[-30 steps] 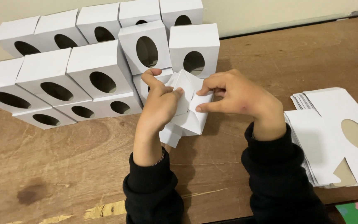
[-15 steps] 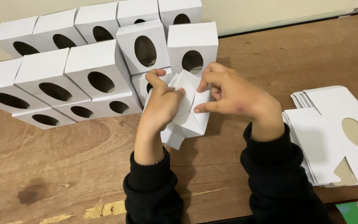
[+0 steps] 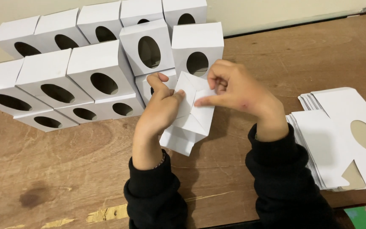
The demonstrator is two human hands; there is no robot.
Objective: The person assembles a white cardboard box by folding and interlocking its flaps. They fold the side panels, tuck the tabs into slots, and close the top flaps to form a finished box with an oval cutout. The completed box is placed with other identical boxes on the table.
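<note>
Far left: stacked white cardboard boxes with oval windows (image 3: 94, 80) on worn brown wooden table (image 3: 64, 169). Centre: left hand (image 3: 159, 112) clamped on half-folded white cardboard box (image 3: 193, 112), thumb pressing flap; right hand (image 3: 234, 91) pinching its far end, forefinger on panel. Probably light, thin, easily creased; best gripped along folded edges. Right: pile of flat white die-cut carton blanks (image 3: 339, 140).

White cartons with oval windows on a wooden table

A half-folded white carton (image 3: 193, 108) lies mid-table; behind and left of it stand the folded window boxes (image 3: 102, 78) in rows, perhaps thirteen; right of it lies a stack of flat carton blanks (image 3: 339, 140).
</note>
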